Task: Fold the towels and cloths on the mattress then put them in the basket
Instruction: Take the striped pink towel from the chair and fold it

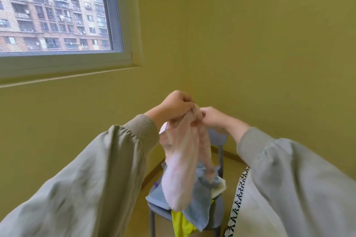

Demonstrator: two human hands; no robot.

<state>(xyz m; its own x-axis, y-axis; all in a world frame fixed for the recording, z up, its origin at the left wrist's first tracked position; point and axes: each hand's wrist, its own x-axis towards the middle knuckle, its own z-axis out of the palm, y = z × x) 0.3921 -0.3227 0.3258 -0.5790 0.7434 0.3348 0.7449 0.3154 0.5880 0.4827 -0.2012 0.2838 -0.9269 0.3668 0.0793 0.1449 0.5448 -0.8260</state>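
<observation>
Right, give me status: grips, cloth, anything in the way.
Left grip and right grip both pinching the pink cloth, held up, hanging loose. Blue cloth and yellow cloth piled on the chair below. Basket not in view.

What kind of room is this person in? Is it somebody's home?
Probably a plain room in a flat: the window looks onto an apartment block opposite, the walls are bare yellow-green, and a chair in the corner is piled with cloths.
</observation>
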